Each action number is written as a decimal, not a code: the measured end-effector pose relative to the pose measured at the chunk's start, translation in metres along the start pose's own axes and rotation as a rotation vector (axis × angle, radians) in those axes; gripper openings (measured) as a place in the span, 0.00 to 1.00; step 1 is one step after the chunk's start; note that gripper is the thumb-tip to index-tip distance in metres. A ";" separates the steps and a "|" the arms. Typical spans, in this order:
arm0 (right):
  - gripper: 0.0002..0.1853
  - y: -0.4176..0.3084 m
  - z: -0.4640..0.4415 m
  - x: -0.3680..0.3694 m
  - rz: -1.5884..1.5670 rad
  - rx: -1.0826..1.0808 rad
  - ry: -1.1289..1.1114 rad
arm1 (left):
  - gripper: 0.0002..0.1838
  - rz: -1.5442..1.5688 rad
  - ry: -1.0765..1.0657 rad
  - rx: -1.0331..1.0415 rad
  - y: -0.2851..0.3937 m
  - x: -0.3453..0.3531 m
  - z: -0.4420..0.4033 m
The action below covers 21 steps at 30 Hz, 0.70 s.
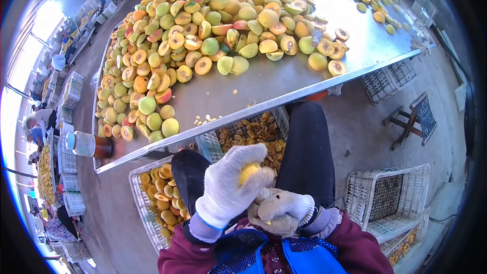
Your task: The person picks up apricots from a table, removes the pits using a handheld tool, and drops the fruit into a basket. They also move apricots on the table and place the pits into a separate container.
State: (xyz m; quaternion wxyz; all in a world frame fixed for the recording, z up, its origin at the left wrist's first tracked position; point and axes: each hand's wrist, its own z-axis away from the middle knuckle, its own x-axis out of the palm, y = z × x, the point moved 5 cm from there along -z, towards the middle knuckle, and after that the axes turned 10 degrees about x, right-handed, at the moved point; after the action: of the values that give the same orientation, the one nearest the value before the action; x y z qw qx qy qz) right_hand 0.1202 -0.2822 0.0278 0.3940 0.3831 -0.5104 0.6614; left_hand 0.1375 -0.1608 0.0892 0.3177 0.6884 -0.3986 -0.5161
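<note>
My left hand [231,185], in a white knit glove, is closed around a yellow peach piece [248,173] held above my lap. Just below and to the right, my right hand [284,210], in a dirtier grey glove, is closed on a small tool [265,193]. Only a short, pale, shiny part of that tool shows; the rest is hidden by the glove. Beneath my hands, a crate [205,144] between my legs holds brown pits and scraps [253,139]. Pitted peach halves [165,193] fill a white crate [138,185] by my left leg.
A metal table [228,96] ahead carries a large heap of whole and halved peaches [203,30]. A jar of brown liquid [91,145] stands at its left corner. Crates [390,198] and a folding stool [413,119] are on the right. Other people work at the far left.
</note>
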 end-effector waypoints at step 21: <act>0.16 0.016 -0.003 0.006 -0.181 0.074 -0.177 | 0.21 0.149 0.066 0.437 -0.009 0.004 0.009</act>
State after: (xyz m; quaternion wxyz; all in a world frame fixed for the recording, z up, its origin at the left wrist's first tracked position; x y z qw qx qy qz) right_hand 0.1033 -0.2811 0.0264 0.3911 0.4987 -0.4820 0.6050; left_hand 0.1313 -0.1600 0.0772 0.2113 0.7259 -0.5400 -0.3701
